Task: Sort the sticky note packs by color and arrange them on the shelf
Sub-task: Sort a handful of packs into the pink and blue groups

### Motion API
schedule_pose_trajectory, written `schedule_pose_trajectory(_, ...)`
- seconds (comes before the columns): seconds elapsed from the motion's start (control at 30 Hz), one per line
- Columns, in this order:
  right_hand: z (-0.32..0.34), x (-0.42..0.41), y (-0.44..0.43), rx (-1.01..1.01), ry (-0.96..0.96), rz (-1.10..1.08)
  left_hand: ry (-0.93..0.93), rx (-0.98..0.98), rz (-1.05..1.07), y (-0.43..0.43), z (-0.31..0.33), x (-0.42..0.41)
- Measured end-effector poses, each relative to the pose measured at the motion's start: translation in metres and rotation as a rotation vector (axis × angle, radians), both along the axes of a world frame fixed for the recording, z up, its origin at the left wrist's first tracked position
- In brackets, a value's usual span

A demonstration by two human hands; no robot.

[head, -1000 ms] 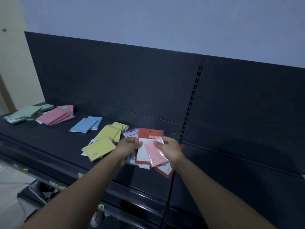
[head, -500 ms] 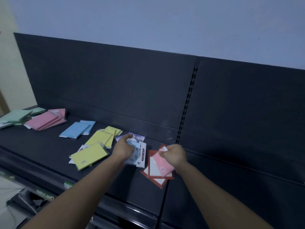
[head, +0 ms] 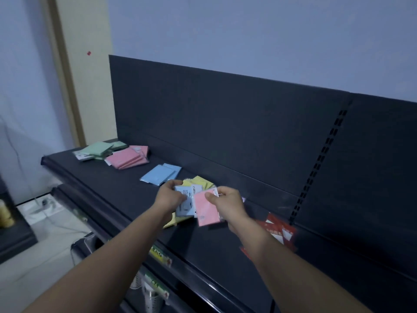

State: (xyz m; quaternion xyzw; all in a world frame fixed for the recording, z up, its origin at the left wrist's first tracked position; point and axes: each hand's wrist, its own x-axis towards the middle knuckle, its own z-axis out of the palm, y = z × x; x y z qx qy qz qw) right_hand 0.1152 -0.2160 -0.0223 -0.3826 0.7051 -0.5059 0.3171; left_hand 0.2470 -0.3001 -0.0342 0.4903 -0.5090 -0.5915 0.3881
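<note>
The dark shelf (head: 117,188) runs from far left to near right, its black back panel (head: 225,123) rising behind. At the shelf's far left end lie a green stack (head: 99,148) and, just beside it, a pink stack (head: 126,158). Further along the shelf sits a blue stack (head: 160,173), then yellow packs (head: 199,182) partly hidden under the hands. Red-backed packs (head: 278,230) lie toward the shelf's right, near the slotted upright (head: 316,168). Above the shelf's middle, the left hand (head: 170,196) grips a pale blue pack (head: 184,207), and the right hand (head: 228,204) pinches a pink pack (head: 207,211), thumb on its face, the two packs touching
</note>
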Motion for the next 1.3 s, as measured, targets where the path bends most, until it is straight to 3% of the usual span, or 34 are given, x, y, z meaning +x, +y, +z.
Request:
schedule_pose_trajectory(0.2,-0.002,0.039,-0.037,0.046,0.015,-0.001,0.043,0.032,-0.021,-0.035,-0.005,0.038)
schedule_pose_trajectory(0.4,-0.006,0.083,-0.087,0.041,-0.05,-0.041,0.242,0.109,-0.035,-0.078,-0.001,0.084)
schedule_pose_trajectory(0.67,-0.006,0.121,-0.131,0.018,-0.242,-0.032,0.157,-0.154,-0.06,-0.132,-0.008,0.119)
schedule_pose_trajectory(0.83,-0.016,0.12,-0.157,0.055,-0.19,-0.082,0.046,-0.266,-0.156,-0.158,-0.019,0.124)
schedule_pose_trajectory(1.0,-0.022,0.104,-0.19,0.061,-0.094,-0.204,0.062,-0.239,-0.285,-0.176,-0.024,0.118)
schedule_pose_trajectory(1.17,-0.015,0.09,-0.215,0.094,0.171,-0.326,-0.157,-0.252,-0.345,-0.203,-0.029,0.115)
schedule_pose_trajectory(1.3,-0.006,0.084,-0.235,0.098,0.331,-0.359,-0.482,-0.258,-0.502,-0.217,-0.03,0.12)
